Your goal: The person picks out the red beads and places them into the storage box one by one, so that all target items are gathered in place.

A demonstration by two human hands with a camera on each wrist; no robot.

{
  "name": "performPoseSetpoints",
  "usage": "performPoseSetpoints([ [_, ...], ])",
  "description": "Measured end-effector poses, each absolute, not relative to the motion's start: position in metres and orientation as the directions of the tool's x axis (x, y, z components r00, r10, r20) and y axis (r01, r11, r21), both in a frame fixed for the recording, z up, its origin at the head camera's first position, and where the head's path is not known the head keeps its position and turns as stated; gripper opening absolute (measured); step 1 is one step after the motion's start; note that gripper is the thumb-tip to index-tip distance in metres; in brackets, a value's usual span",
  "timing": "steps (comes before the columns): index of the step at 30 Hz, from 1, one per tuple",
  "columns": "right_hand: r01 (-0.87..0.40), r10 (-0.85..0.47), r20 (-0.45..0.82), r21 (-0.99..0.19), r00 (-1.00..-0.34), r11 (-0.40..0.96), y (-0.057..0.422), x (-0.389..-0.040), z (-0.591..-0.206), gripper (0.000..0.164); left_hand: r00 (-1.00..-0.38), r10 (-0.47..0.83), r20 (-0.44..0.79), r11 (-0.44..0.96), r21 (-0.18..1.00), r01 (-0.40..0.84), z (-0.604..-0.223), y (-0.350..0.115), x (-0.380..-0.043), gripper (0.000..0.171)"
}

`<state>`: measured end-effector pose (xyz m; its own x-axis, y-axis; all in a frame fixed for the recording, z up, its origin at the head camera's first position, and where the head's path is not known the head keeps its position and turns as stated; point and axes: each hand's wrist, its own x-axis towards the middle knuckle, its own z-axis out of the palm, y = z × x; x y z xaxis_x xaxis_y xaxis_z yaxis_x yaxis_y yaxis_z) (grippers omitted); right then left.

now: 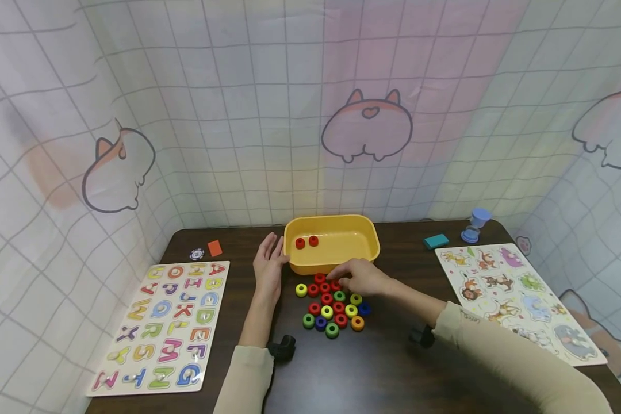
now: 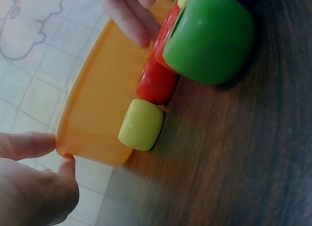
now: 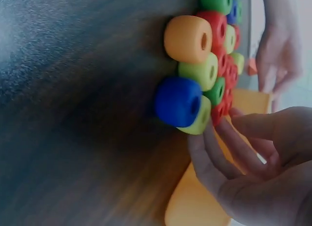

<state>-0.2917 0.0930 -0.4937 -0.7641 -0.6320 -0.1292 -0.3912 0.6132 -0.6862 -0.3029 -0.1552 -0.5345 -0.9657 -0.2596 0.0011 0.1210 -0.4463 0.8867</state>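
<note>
A yellow bin [image 1: 335,269] stands at the back of the table with two red beads [image 1: 313,241] inside at its left. My left hand [image 1: 267,276] is at the bin's left side, fingers extended along the outside, thumb at the rim. The left wrist view shows its thumb and a finger [image 2: 29,145] touching the bin's end. In front lies a group of thick, holed beads in red, yellow, green, blue and orange. My right hand [image 1: 363,278] reaches over their back edge, its thumb and fingertips apart around a red bead [image 1: 335,285] beside the bin.
A letter puzzle board [image 1: 157,328] lies on the left, with a poker chip [image 1: 196,254] and an orange-red card [image 1: 214,248] behind it. On the right are an animal puzzle board [image 1: 517,299], a teal block [image 1: 436,241] and a blue sand timer [image 1: 476,224]. Gridded curtains enclose the table.
</note>
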Motion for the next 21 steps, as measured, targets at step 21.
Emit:
performPoseSetpoints([
  [21, -0.115, -0.621, -0.191, -0.901, -0.760, 0.419, 0.106, -0.300, -0.458, 0.025, -0.965, -0.263, 0.002, -0.448, 0.885, 0.124, -0.530, -0.153, -0.300, 0.075],
])
